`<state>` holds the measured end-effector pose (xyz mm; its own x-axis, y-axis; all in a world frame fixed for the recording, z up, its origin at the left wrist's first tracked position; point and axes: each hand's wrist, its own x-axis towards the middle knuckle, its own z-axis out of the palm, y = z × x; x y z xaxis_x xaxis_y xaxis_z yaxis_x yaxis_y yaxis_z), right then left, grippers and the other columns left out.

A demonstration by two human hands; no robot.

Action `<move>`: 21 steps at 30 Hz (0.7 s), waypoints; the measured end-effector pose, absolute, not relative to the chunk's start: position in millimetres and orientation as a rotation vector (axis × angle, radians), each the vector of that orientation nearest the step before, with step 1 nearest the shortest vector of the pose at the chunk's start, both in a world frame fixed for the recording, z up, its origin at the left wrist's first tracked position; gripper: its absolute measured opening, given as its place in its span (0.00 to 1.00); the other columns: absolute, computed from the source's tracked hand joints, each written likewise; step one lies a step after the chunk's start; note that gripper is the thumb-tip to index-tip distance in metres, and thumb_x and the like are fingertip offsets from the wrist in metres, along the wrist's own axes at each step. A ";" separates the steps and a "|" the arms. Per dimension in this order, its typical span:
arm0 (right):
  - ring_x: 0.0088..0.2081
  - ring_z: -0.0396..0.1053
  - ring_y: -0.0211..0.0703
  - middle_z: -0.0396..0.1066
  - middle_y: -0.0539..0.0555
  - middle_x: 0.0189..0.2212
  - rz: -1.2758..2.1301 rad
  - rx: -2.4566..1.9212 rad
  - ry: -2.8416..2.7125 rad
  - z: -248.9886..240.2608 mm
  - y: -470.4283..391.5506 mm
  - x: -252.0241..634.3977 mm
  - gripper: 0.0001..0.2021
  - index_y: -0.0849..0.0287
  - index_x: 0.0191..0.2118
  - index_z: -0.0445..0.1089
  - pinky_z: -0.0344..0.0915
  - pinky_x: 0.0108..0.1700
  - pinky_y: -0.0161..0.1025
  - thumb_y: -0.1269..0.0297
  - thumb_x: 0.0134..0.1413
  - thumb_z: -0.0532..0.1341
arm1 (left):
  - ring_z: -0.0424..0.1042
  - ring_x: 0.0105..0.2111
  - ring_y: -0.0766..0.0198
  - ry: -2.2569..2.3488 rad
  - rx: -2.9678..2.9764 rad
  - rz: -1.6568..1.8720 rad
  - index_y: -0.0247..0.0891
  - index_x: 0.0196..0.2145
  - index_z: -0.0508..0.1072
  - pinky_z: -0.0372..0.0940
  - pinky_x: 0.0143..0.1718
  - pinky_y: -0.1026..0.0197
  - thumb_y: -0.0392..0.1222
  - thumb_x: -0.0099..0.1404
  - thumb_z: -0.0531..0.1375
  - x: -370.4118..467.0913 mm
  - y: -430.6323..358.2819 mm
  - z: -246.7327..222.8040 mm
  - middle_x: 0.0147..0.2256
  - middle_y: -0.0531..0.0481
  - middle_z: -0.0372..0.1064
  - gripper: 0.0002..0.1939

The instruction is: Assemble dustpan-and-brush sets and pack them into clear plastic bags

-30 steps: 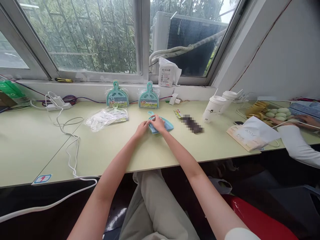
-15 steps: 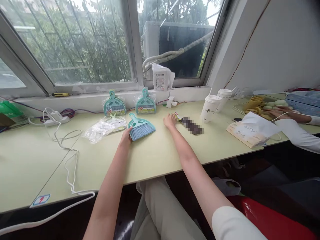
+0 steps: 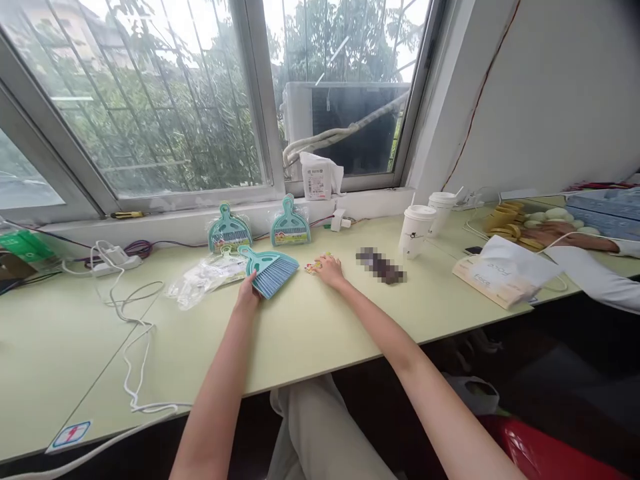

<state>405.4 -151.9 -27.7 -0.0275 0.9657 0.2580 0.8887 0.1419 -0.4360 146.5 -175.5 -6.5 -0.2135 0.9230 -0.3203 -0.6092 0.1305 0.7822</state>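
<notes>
Slanting across the surface, the dustpan-and-brush set points its handle far-left; the left hand, the nearer, is clamped on its left edge. The right hand, apart rightward, covers a printed card; its grip cannot be told.

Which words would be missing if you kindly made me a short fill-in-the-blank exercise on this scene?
The left hand holds a teal brush whose bristles are coloured ____.
The hand at the colourful card is the person's ____.
Toward the back of the table, ____ wrapped sets stand upright.
Each lidded white cup has a ____ sticking up.

Missing words: blue; right; two; straw.
</notes>
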 end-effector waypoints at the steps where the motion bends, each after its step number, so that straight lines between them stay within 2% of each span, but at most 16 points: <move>1: 0.60 0.60 0.48 0.65 0.58 0.59 0.205 -1.792 -1.946 -29.8 -157.0 404.8 0.16 0.53 0.52 0.71 0.45 0.64 0.52 0.61 0.64 0.53 | 0.75 0.31 0.62 1.050 0.398 1.461 0.41 0.45 0.72 0.72 0.38 0.59 0.35 0.64 0.58 148.0 -175.5 -6.7 0.32 0.48 0.73 0.12; 4: 0.61 0.58 0.49 0.64 0.58 0.60 0.209 -1.797 -1.994 -32.6 -167.4 403.4 0.15 0.52 0.51 0.72 0.47 0.63 0.51 0.57 0.64 0.54 | 0.74 0.30 0.63 1.090 0.439 1.450 0.39 0.45 0.73 0.72 0.40 0.58 0.34 0.64 0.58 150.4 -174.8 -10.5 0.32 0.48 0.73 0.12; 8: 0.54 0.66 0.47 0.72 0.57 0.51 0.198 -1.739 -1.984 -29.0 -172.2 404.9 0.15 0.52 0.48 0.75 0.53 0.60 0.45 0.53 0.60 0.59 | 0.74 0.31 0.64 1.091 0.540 1.440 0.41 0.48 0.71 0.72 0.40 0.58 0.36 0.63 0.59 149.5 -174.5 -17.2 0.33 0.48 0.73 0.14; 15: 0.49 0.71 0.48 0.76 0.57 0.42 0.264 -1.816 -1.744 -18.5 -170.8 420.2 0.13 0.54 0.43 0.77 0.58 0.56 0.44 0.54 0.57 0.63 | 0.73 0.33 0.63 1.116 0.715 1.419 0.50 0.50 0.68 0.71 0.36 0.60 0.39 0.58 0.64 157.0 -176.0 -19.6 0.36 0.51 0.70 0.22; 18: 0.47 0.72 0.46 0.77 0.55 0.43 0.373 -1.726 -1.485 -8.4 -171.4 421.5 0.14 0.54 0.46 0.76 0.62 0.52 0.40 0.55 0.59 0.60 | 0.73 0.35 0.63 1.113 0.729 1.402 0.47 0.49 0.68 0.70 0.35 0.62 0.40 0.58 0.64 168.3 -180.1 -20.4 0.38 0.50 0.70 0.20; 21: 0.52 0.70 0.45 0.75 0.55 0.49 0.360 -1.465 -1.430 0.7 -181.3 406.5 0.17 0.55 0.51 0.73 0.63 0.53 0.40 0.55 0.63 0.55 | 0.73 0.37 0.62 1.077 0.757 1.375 0.45 0.48 0.69 0.70 0.35 0.61 0.43 0.59 0.65 181.4 -185.4 -21.4 0.41 0.49 0.71 0.19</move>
<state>406.5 -181.3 0.7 0.2521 0.8719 0.4197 0.5687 0.2174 -0.7933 181.4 -185.4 -21.4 -0.1167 0.9812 -0.1540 -0.3840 0.0984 0.9181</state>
